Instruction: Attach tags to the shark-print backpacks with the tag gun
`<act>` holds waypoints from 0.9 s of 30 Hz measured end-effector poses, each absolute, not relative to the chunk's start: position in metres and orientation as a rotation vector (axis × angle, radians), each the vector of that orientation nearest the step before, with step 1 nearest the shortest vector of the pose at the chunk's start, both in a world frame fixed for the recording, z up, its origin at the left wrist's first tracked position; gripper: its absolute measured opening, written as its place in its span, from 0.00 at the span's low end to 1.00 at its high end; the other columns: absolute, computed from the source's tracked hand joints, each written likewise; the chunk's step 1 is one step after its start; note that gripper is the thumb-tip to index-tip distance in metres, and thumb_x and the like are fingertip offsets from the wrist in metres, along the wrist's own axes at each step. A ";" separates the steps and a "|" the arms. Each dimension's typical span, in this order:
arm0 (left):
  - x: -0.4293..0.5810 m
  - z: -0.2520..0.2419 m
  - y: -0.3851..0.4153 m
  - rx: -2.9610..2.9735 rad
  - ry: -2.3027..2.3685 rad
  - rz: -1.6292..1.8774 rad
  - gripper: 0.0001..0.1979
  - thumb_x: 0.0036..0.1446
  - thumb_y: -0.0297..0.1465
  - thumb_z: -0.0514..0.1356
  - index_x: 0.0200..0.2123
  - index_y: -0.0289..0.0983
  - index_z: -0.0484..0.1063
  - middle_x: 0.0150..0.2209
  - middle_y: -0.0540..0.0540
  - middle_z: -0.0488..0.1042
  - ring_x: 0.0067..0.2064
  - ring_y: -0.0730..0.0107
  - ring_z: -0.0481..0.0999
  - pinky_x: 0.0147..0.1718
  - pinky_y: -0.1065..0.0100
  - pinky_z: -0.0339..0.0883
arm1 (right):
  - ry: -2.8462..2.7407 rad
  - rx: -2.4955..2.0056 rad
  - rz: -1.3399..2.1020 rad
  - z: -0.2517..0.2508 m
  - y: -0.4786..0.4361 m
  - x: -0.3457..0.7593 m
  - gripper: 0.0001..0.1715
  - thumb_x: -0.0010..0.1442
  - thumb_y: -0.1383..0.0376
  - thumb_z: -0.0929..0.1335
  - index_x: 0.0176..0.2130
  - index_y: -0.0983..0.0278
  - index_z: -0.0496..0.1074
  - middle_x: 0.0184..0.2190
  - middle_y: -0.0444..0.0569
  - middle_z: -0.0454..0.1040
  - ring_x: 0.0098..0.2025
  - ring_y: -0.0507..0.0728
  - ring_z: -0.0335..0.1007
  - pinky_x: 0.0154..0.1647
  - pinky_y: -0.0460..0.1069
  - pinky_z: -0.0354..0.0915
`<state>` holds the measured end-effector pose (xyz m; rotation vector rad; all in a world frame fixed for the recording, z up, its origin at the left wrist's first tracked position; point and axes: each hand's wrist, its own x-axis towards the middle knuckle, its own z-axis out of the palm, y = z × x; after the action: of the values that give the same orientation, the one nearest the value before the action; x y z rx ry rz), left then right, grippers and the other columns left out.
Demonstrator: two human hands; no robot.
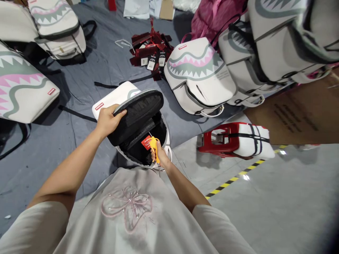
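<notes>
An off-white backpack (pixel 96 104) with a black lining lies unzipped in front of me. My left hand (pixel 109 119) is closed round the edge of its raised front flap (pixel 137 114), thumb on the black inner side. In my right hand (pixel 162 155), at the mouth of the bag, is a yellow and orange tagging gun (pixel 154 144). Its thin needle points up and away from me, into the bag. Just beside the needle, a red label (pixel 146 142) shows against the black lining. The right fingers are partly hidden behind the tool.
Beyond the bag lies a pile of dark red hang tags (pixel 150 49) on the grey cloth (pixel 106 46). Several shark-mouth backpacks (pixel 198 67) stand left and right. On the floor at right are a red stool (pixel 218 139) with a white pad and a cardboard box (pixel 293 113).
</notes>
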<state>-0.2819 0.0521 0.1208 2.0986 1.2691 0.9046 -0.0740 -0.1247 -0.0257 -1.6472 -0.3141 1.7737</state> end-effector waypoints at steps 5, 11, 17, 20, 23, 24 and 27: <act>-0.281 0.122 0.051 2.131 1.293 0.861 0.11 0.56 0.38 0.58 0.27 0.37 0.71 0.23 0.52 0.69 0.28 0.71 0.66 0.30 0.70 0.60 | -0.293 -1.645 1.704 -0.030 -0.127 -0.073 0.38 0.61 0.33 0.52 0.24 0.60 0.61 0.11 0.41 0.57 0.13 0.50 0.53 0.13 0.46 0.54; -0.280 0.120 0.044 2.165 1.265 0.872 0.11 0.57 0.39 0.59 0.31 0.37 0.75 0.24 0.51 0.72 0.28 0.70 0.68 0.30 0.71 0.61 | -0.187 -1.607 1.420 -0.037 -0.126 -0.080 0.38 0.63 0.35 0.46 0.25 0.58 0.59 0.13 0.43 0.58 0.15 0.52 0.55 0.16 0.48 0.57; -0.276 0.115 0.038 2.203 1.159 0.923 0.14 0.58 0.41 0.58 0.34 0.37 0.77 0.24 0.51 0.73 0.25 0.71 0.70 0.28 0.71 0.59 | -0.428 -1.677 1.719 -0.032 -0.126 -0.081 0.38 0.61 0.32 0.50 0.21 0.58 0.56 0.10 0.42 0.56 0.13 0.51 0.53 0.13 0.47 0.54; -0.275 0.114 0.040 2.204 1.127 0.942 0.15 0.59 0.42 0.59 0.34 0.37 0.77 0.23 0.51 0.73 0.24 0.72 0.69 0.28 0.71 0.58 | -0.481 -1.692 1.728 -0.024 -0.126 -0.080 0.38 0.60 0.32 0.53 0.20 0.58 0.56 0.09 0.41 0.55 0.12 0.50 0.52 0.12 0.46 0.52; -0.275 0.114 0.041 2.219 1.114 0.922 0.15 0.59 0.42 0.59 0.33 0.37 0.77 0.22 0.51 0.72 0.24 0.72 0.68 0.27 0.71 0.57 | -0.519 -1.725 1.779 -0.016 -0.122 -0.079 0.36 0.60 0.36 0.60 0.19 0.59 0.58 0.09 0.41 0.56 0.11 0.49 0.52 0.11 0.46 0.52; -0.275 0.114 0.041 2.226 1.105 0.913 0.15 0.59 0.42 0.59 0.32 0.37 0.76 0.22 0.51 0.71 0.24 0.72 0.68 0.27 0.71 0.57 | -0.527 -1.754 1.767 -0.015 -0.121 -0.079 0.36 0.61 0.36 0.60 0.19 0.59 0.58 0.09 0.41 0.56 0.11 0.49 0.52 0.11 0.46 0.52; -0.276 0.114 0.042 2.250 1.070 0.915 0.15 0.60 0.42 0.58 0.30 0.37 0.76 0.22 0.51 0.71 0.24 0.73 0.68 0.26 0.71 0.56 | -0.548 -1.836 1.740 -0.011 -0.116 -0.075 0.37 0.64 0.37 0.56 0.19 0.60 0.57 0.08 0.41 0.55 0.10 0.49 0.51 0.11 0.45 0.51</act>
<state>-0.2755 0.0418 0.1136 2.2497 1.0701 0.9147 -0.0750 -0.1155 -0.0112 -1.8360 -0.5480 1.7404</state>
